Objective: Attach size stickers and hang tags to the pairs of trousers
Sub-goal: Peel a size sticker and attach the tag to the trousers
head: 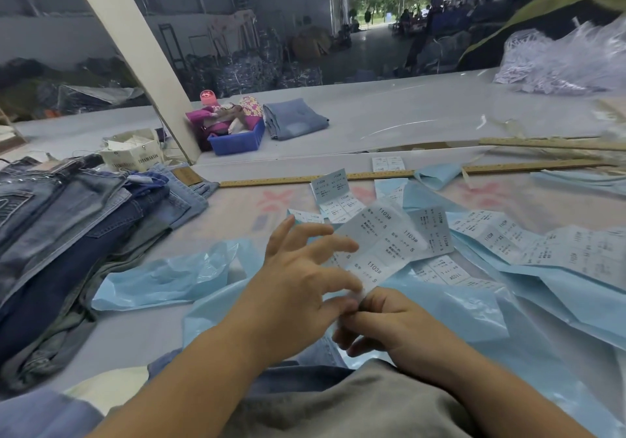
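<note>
— Two hands on one strip, and both meet at its near end. The left hand (298, 278) has thumb and forefinger pinched on the bottom corner of the sticker strip (379, 251); its other fingers fan out loose above.

— And the right hand (382, 319)?

— Curled just under that same corner, fingertips touching the left thumb. It looks like it's picking at the edge, though what exactly it has between its fingers is hidden behind the left hand.

— Which way does the strip run?

— Up and away to the right from the pinch, long axis slanting toward the far-right side of the worktop (237, 214). Labels reading 1103 and S show along it. So the free length lies beyond both hands, and the peel, I'd judge, has to start right at the near corner.

— Where are the trousers?

— Stacked jeans (84, 221) at the left edge of the worktop, well apart from the strip. The left hand is the nearer one to them, so a peeled sticker would most naturally travel left.

— Anything else?

— More sticker sheets (508, 241) lie scattered over blue plastic (457, 309) to the right, and a wooden ruler (338, 178) lies across the far side.
</note>
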A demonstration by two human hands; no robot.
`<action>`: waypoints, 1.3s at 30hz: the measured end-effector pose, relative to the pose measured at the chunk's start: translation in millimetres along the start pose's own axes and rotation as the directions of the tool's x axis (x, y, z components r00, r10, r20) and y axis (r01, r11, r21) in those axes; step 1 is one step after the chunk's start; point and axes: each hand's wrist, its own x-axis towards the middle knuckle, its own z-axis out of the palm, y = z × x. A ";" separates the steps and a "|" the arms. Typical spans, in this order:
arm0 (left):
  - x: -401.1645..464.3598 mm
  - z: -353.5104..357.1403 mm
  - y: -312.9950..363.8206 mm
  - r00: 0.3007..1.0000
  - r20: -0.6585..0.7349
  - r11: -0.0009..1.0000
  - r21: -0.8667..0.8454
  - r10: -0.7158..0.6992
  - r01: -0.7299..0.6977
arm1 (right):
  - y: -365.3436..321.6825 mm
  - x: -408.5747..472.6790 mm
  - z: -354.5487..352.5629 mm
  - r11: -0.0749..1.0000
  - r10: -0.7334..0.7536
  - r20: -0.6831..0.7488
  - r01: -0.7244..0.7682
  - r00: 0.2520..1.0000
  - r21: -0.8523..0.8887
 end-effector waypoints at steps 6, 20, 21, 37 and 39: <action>2.8 -13.9 5.6 0.987 0.087 0.971 0.187 0.136 -0.150 | -1.2 -4.0 2.9 0.999 -0.006 0.077 0.009 0.997 -0.047; -1.7 -12.2 11.6 0.986 0.083 0.974 0.164 0.142 -0.154 | -7.9 -11.1 8.3 0.968 0.015 0.015 -0.011 1.000 -0.249; -0.5 -12.1 12.6 0.983 0.094 0.965 0.197 0.158 -0.174 | -8.1 -11.6 7.3 0.969 0.020 0.022 -0.014 1.000 -0.245; 0.4 -12.0 8.5 0.953 0.302 0.991 0.119 0.017 -0.055 | 0.9 -5.3 4.1 0.932 0.003 -0.039 -0.017 0.999 -0.362; 1.2 -11.3 9.4 0.957 0.289 0.984 0.160 0.032 -0.081 | 1.6 -5.0 3.5 0.929 -0.018 -0.038 0.003 0.999 -0.370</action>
